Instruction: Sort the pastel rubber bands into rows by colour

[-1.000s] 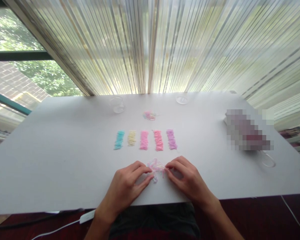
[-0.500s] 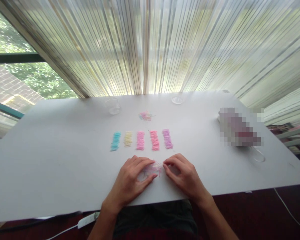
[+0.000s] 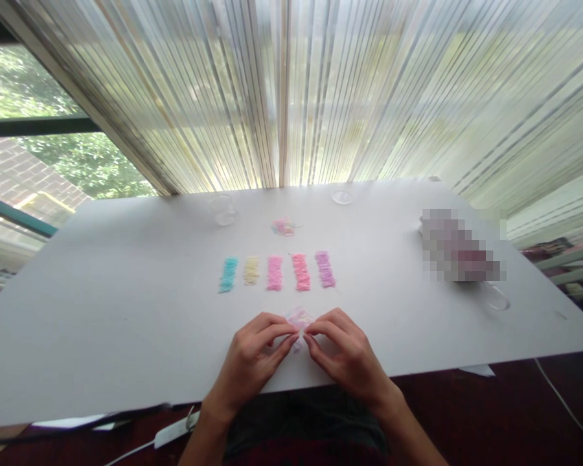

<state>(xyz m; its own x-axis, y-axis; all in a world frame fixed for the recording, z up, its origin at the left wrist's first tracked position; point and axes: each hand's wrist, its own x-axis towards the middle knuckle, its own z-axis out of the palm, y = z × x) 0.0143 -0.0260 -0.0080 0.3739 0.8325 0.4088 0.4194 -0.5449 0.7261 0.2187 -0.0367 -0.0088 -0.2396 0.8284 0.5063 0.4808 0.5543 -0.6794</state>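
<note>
Near the front of the table my left hand and my right hand face each other, fingertips almost meeting. Both have thumb and fingers pinched together; whatever lies in the pinches is too small to make out. Just beyond and under the fingertips lies a loose pile of thin pastel strands, partly covered by the fingers. Farther off, neat bundles of similar strands stand in a row: a teal bundle, a yellow bundle, a pink bundle, a coral bundle and a purple bundle.
Behind the row sits a small mixed heap of pastel strands. A clear round container is at the back left, a clear round lid at the back right. A blurred-out object with a loop lies on the white table's right.
My right hand has moved left and slightly down, my left hand has closed from a wide curve into a pinch. The fingertips now come together over the near side of the loose pile.
</note>
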